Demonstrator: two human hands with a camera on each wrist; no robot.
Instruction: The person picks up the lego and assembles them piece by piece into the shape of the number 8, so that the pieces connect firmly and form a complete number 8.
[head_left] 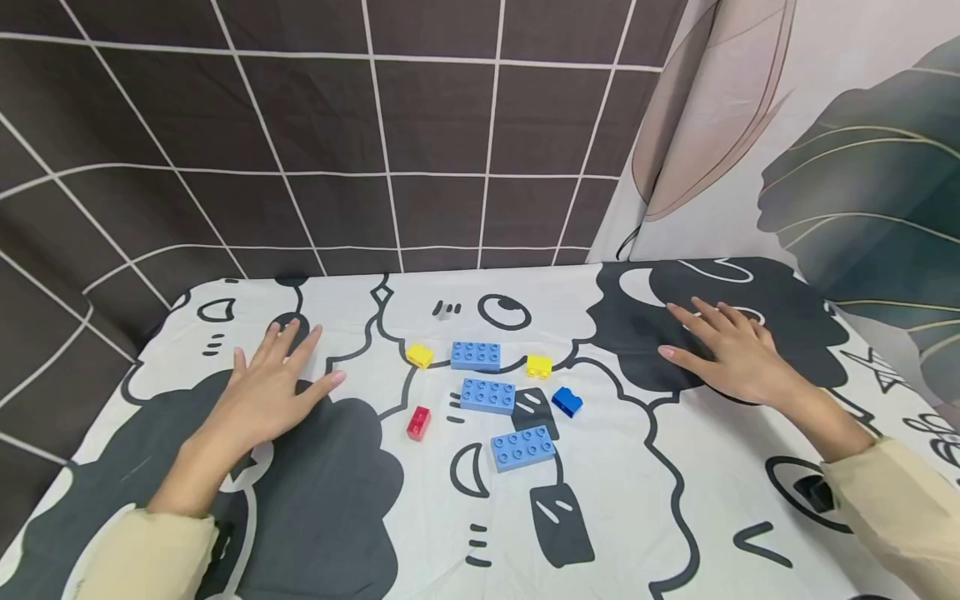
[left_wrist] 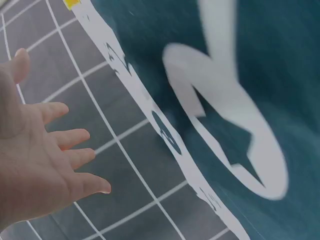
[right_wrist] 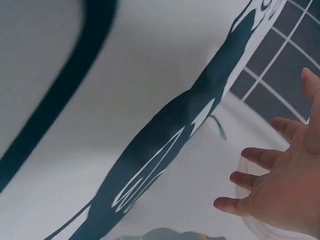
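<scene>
Toy building bricks lie between my two hands in the head view. Three light blue bricks form a loose column: a far one, a middle one and a near one. Small yellow bricks sit at the left and right of the far blue one. A red brick is nearest my left hand; a dark blue brick lies on the side toward my right hand. Both hands are spread with fingers extended, palms down, holding nothing, apart from the bricks.
A white cloth with dark cartoon drawings covers the surface under the bricks. Behind it hangs a dark grid-patterned cloth. At the right is a pale curtain with large leaf prints.
</scene>
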